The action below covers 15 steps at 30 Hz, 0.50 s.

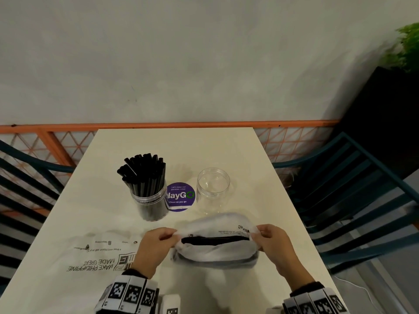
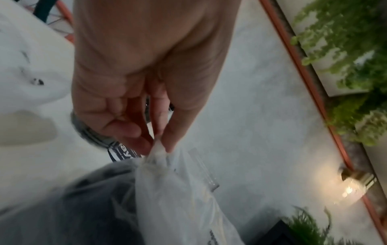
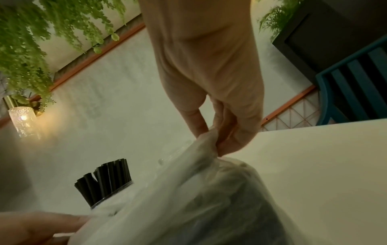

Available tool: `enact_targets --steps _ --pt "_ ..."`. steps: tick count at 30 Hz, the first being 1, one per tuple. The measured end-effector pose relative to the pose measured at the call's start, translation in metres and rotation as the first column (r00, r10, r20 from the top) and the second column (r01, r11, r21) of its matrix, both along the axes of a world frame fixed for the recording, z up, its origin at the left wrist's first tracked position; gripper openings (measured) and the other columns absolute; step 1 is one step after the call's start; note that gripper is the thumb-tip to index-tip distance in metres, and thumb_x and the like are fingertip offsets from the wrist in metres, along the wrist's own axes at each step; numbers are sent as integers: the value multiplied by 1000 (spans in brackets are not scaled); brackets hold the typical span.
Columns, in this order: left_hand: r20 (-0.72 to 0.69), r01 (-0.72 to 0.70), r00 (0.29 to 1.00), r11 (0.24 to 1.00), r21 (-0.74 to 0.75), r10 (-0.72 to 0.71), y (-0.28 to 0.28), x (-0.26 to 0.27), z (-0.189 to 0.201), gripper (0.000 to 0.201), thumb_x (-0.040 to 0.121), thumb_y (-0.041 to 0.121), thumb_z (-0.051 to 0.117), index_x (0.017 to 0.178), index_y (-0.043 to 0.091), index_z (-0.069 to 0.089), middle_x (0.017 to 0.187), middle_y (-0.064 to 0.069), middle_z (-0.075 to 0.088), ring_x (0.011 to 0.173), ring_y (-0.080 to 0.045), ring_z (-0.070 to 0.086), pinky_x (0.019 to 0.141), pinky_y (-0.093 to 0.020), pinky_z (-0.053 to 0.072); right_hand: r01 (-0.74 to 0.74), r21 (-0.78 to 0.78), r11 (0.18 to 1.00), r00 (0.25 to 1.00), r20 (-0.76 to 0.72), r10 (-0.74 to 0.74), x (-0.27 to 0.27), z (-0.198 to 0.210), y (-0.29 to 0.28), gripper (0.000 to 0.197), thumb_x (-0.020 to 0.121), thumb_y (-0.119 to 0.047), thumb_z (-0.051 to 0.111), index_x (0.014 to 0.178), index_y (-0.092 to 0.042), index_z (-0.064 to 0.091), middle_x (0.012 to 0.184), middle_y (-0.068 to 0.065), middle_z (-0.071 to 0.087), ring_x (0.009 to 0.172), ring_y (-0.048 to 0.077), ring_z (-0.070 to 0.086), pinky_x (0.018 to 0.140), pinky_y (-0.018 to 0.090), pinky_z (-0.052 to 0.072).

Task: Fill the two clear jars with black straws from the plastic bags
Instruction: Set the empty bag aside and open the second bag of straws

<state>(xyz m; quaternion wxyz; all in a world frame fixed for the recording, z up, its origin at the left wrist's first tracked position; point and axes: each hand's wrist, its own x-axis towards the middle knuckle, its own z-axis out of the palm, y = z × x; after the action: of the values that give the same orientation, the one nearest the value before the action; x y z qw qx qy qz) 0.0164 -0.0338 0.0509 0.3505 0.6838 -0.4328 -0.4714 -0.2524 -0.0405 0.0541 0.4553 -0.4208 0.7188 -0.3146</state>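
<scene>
Both hands are working one plastic bag (image 1: 215, 252) at the near middle of the bench (image 1: 260, 168). Left hand (image 1: 150, 248) is pinching the bag's left mouth edge between thumb and curled fingers (image 2: 134, 129), a grip the left wrist view shows closely. Right hand (image 1: 275, 243) is pinching the opposite edge of the mouth in the same way, its fingertips (image 3: 228, 147) bunching the thin film. Between the two hands the mouth is being held apart, and a dark row of black straws (image 1: 215, 240) is showing inside the bag, lying crosswise.

Just beyond the bag, toward the far side of the bench, an empty clear jar (image 1: 213, 189) is standing upright and open-topped. Left of it, a second jar (image 1: 152, 205) is standing upright, packed with black straws that are sticking up well above its rim. A round purple sticker (image 1: 180, 197) is lying flat on the bench between the two jars.

Near the left hand, a flattened printed plastic bag (image 1: 95, 254) is lying on the bench. Blue slatted chairs (image 1: 353, 200) are standing on either side of the bench, and green foliage (image 1: 408, 46) is hanging at the upper right.
</scene>
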Motion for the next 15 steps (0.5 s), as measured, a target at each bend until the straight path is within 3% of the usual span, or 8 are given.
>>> enact_targets --steps 2,5,8,11,15 --pt "-96 -40 994 999 22 42 -1 -2 1 14 85 5 59 76 12 68 71 -5 66 69 -16 57 55 -19 40 -13 35 999 999 50 11 4 -2 1 9 86 -10 61 92 -6 65 88 12 70 75 22 61 69 37 52" --pt "-197 -129 970 987 93 146 -2 5 5 14 87 5 56 78 10 66 76 -9 65 73 -18 57 59 -24 40 36 140 990 969 236 -69 1 -1 3 16 85 -6 62 100 -9 55 77 11 66 62 17 52 62 27 44" --pt "-270 -165 942 976 143 198 0 16 6 14 87 1 56 77 6 65 75 -12 64 70 -19 57 61 -23 48 60 171 983 905 407 -126 -8 3 3 25 83 2 63 100 -9 49 68 12 62 57 19 50 61 27 48" --pt "-311 -150 932 979 140 187 1 16 6 12 86 -3 55 78 0 63 74 -16 63 70 -22 59 51 -17 55 63 124 990 906 409 -109 -10 7 1 27 82 4 64 101 -7 47 79 19 64 63 23 60 58 26 53" --pt "-318 -157 928 977 146 197 -1 12 5 13 87 -4 53 76 0 60 63 -15 64 65 -23 58 50 -16 55 9 118 993 933 358 -50 -7 9 -2 28 82 4 64 102 -7 48 86 22 63 68 27 62 61 28 55"
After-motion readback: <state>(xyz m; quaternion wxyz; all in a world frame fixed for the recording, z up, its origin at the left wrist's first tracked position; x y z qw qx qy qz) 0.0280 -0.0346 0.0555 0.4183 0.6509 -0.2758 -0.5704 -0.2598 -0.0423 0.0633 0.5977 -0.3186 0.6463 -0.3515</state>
